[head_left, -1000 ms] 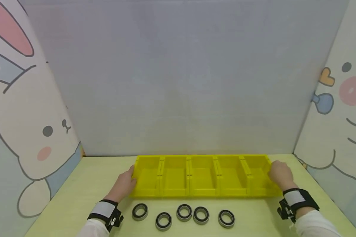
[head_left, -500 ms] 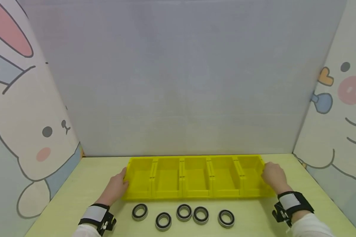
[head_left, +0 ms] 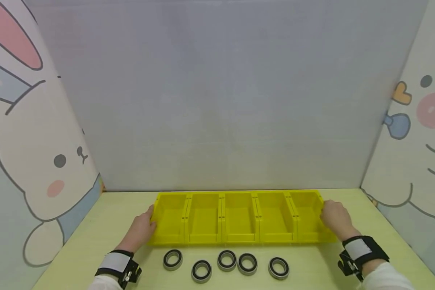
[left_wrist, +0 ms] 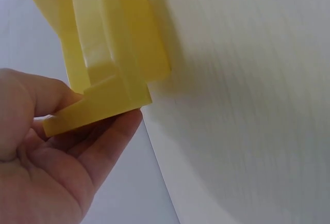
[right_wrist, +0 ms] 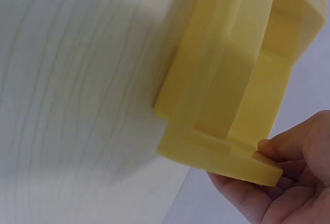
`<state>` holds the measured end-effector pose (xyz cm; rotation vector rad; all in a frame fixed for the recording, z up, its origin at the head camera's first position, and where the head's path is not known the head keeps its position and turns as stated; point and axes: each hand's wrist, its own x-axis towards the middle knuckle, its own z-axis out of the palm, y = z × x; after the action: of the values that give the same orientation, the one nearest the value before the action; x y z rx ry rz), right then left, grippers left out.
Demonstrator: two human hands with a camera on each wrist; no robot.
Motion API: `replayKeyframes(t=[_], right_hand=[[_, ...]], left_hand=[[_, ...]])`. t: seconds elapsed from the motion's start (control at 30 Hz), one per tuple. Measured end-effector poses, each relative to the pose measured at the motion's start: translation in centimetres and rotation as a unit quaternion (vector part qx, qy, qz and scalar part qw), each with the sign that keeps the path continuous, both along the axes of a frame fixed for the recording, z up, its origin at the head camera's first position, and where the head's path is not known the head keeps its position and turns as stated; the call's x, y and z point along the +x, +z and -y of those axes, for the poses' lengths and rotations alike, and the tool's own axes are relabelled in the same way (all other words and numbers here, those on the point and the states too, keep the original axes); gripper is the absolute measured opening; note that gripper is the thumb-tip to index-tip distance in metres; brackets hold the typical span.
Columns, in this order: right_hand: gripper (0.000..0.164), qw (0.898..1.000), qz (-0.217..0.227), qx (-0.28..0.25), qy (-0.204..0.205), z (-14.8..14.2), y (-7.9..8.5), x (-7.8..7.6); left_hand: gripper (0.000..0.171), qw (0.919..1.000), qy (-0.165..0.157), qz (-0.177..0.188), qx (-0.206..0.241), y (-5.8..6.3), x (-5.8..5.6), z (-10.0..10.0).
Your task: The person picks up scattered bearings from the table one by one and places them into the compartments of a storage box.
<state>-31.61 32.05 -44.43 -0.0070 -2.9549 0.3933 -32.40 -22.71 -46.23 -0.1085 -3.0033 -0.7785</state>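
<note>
A row of joined yellow storage bins with several compartments stretches across the table, nothing inside them. My left hand grips its left end; in the left wrist view the thumb is over the yellow wall and the fingers lie under its edge. At the opposite end my right hand holds the wall, thumb on the inner side and fingers beneath in the right wrist view. Several ball bearings, black and silver rings, lie in front of the bins, among them a leftmost bearing and a rightmost bearing.
The pale wooden table meets a grey back panel. Side panels printed with a cartoon rabbit and a cartoon pig flank it. Both wrists wear black straps with small cameras.
Between one second and half a second ago, both hands shifted the yellow bins slightly left. Since then the bins have hardly moved. The bearings stay where they were on the table.
</note>
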Motion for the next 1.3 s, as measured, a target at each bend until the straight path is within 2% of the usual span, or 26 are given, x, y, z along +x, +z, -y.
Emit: replayKeyframes(t=[0.2, 0.27, 0.37, 0.5, 0.6, 0.7, 0.83, 0.93, 1.07, 1.17, 1.3], right_hand=[[0.013, 0.998, 0.01, 0.014, 0.057, -0.6, 0.8, 0.0], [0.027, 0.997, -0.003, 0.03, 0.073, -0.3, 1.1, 0.2], [0.048, 0.991, -0.052, 0.054, 0.109, 0.8, 1.3, 1.1], [0.046, 0.968, -0.132, 0.073, 0.198, 2.8, 1.0, 2.4], [0.045, 0.947, -0.149, 0.077, 0.273, 4.6, 1.1, 3.5], [0.042, 0.931, -0.123, 0.072, 0.335, 6.6, 1.5, 4.5], [0.037, 0.919, -0.043, 0.07, 0.386, 8.9, 2.0, 5.7], [0.042, 0.914, 0.028, 0.073, 0.397, 10.0, 1.7, 6.3], [0.061, 0.913, 0.091, 0.079, 0.391, 10.8, 0.6, 6.7], [0.071, 0.913, 0.11, 0.085, 0.384, 10.9, -0.3, 6.9], [0.073, 0.91, 0.11, 0.087, 0.391, 11.0, -0.9, 7.1]], left_hand=[[0.056, 1.0, 0.002, 0.003, 0.004, 0.1, 0.0, -0.1], [0.056, 1.0, 0.001, -0.001, -0.005, 0.1, -0.1, 0.0], [0.055, 0.9995, -0.011, -0.016, -0.025, 0.1, -0.3, 0.3], [0.041, 0.9983, -0.029, -0.02, -0.047, 0.7, -0.8, 0.5], [0.023, 0.9972, -0.034, 0.002, -0.066, 1.5, -1.3, 0.5], [0.012, 0.995, -0.036, 0.027, -0.089, 2.4, -1.5, 0.5], [0.012, 0.9914, -0.036, 0.06, -0.11, 3.4, -1.5, 0.0], [0.014, 0.9872, -0.036, 0.087, -0.129, 4.0, -1.6, -0.7], [0.013, 0.9821, -0.028, 0.106, -0.153, 4.6, -1.8, -1.5], [0.012, 0.9803, -0.02, 0.115, -0.159, 4.8, -1.9, -1.8], [0.012, 0.9791, -0.017, 0.117, -0.165, 4.9, -1.8, -1.7]])
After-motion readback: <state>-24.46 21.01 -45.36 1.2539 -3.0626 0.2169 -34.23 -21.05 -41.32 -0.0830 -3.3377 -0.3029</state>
